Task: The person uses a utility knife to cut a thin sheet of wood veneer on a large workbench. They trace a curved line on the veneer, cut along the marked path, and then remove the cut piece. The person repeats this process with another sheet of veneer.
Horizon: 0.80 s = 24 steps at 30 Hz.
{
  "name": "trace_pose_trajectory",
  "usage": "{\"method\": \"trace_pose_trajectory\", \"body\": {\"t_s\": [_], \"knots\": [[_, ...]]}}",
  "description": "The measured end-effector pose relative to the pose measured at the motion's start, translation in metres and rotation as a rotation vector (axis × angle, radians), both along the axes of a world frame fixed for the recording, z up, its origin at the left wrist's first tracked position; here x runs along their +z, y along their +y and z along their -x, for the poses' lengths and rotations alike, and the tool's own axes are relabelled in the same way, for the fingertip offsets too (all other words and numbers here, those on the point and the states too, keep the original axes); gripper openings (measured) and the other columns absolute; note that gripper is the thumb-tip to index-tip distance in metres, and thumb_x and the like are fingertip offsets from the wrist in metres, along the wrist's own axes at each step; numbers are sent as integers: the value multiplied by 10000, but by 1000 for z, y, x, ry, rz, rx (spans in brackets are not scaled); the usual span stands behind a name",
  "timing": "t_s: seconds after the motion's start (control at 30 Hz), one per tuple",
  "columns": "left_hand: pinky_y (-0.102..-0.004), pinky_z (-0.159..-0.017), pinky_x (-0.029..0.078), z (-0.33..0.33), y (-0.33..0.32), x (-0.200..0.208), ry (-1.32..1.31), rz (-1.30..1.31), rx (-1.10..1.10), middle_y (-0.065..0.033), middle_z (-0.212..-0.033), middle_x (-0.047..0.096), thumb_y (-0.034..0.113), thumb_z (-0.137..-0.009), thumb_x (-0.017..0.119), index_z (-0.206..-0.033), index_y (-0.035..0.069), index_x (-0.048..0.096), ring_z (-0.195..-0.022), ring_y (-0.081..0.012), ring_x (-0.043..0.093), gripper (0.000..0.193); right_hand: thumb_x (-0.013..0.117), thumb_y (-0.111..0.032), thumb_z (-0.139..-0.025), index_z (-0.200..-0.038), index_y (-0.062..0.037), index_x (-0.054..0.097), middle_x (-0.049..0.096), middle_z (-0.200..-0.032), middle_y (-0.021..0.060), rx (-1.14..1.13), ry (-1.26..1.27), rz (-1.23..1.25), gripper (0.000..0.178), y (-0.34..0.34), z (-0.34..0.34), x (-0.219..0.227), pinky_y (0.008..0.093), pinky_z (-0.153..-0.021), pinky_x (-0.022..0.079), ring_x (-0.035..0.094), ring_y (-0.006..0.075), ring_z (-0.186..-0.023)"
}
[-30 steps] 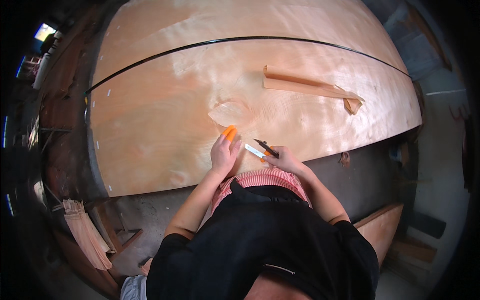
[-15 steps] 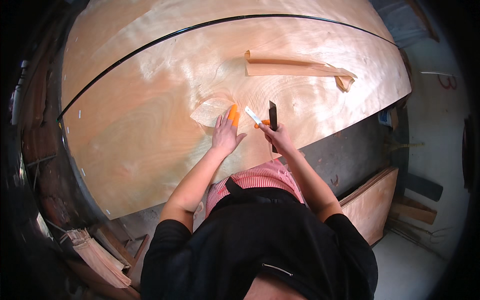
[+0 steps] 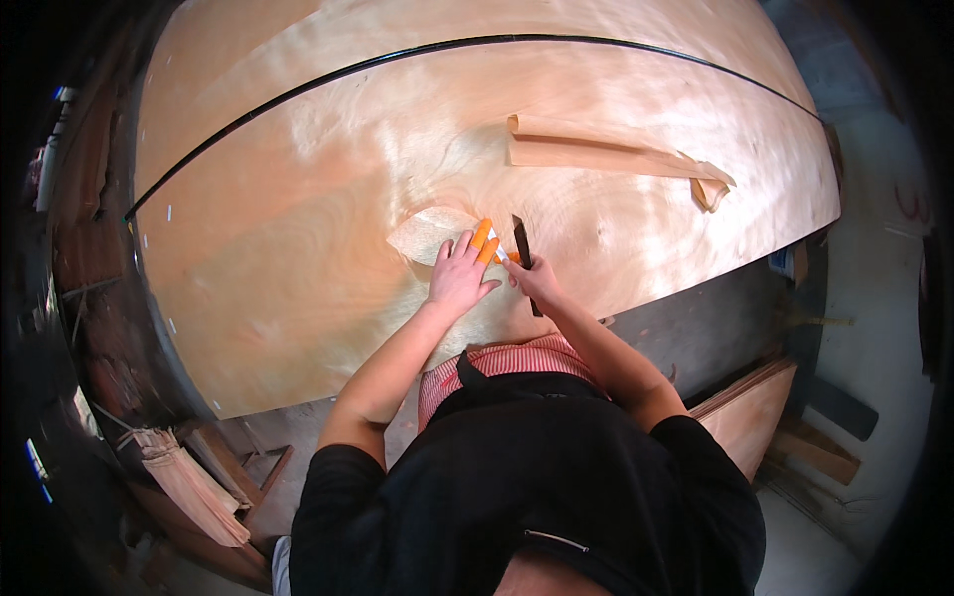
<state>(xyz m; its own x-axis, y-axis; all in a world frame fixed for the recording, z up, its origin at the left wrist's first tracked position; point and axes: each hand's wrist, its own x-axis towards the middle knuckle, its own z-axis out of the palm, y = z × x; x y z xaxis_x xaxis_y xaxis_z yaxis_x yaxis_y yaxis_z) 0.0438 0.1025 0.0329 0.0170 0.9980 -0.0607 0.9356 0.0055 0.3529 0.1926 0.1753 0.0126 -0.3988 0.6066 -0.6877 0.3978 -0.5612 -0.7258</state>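
A large sheet of pale wood veneer or plywood lies in front of me, with a leaf-shaped patch in its surface. My left hand rests on the sheet at the patch's right end, fingers spread, orange covers on two fingertips. In my right hand is a dark flat blade with a slanted tip, pointing away from me. The same hand pinches a slim white strip-like tool, whose far end meets the left fingertips and is partly hidden. An orange cover shows on a right finger too.
A curled veneer strip lies on the sheet beyond my right hand. A thin black rod crosses the far part. Stacked boards lean at lower right; a bundle of veneer strips is at lower left.
My right hand has moved left with the blade and white tool, so the white tool now reaches my left fingertips. The left hand stays by the patch. The whole view has shifted slightly.
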Motion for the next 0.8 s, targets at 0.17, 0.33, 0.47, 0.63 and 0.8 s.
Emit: {"method": "trace_pose_trajectory", "body": {"t_s": [0.17, 0.33, 0.47, 0.63, 0.8], "knots": [[-396, -919, 261, -1, 2, -6, 76, -7, -22, -87, -1253, 356, 402, -664, 618, -1183, 92, 437, -1145, -237, 308, 631, 556, -137, -764, -793, -44, 617, 589, -621, 36, 341, -111, -256, 115, 5, -36, -11, 263, -530, 426, 543, 118, -548], [-407, -946, 249, 4, -2, -7, -1, -56, -5, -106, -1244, 364, 378, -681, 614, -1176, 98, 447, -1161, -241, 296, 592, 539, -188, -791, -747, -48, 622, 539, -548, 24, 764, -353, -231, 169, 76, -55, 54, 247, -496, 386, 487, 88, -499], [-428, -981, 229, 18, -21, -30, -248, -192, 101, -102, -1257, 360, 318, -698, 616, -1152, 106, 470, -1203, -252, 268, 522, 561, -243, -802, -814, -21, 600, 466, -522, -17, 514, -206, -102, 226, 62, -29, 72, 216, -430, 308, 409, 57, -461], [-458, -987, 212, 54, -61, -31, -126, -227, 271, -93, -1278, 343, 276, -696, 614, -1144, 49, 464, -1221, -249, 262, 525, 530, -224, -835, -741, -50, 508, 420, -526, -33, 481, -21, -117, 199, 30, 51, 43, 191, -402, 280, 347, 43, -433], [-478, -966, 225, 70, -79, -33, -49, -216, 315, -137, -1208, 404, 269, -701, 600, -1094, 2, 486, -1199, -265, 298, 489, 533, -234, -831, -751, -61, 528, 462, -560, -27, 530, 100, -155, 190, -1, 129, 24, 188, -428, 287, 383, 46, -477]]}}
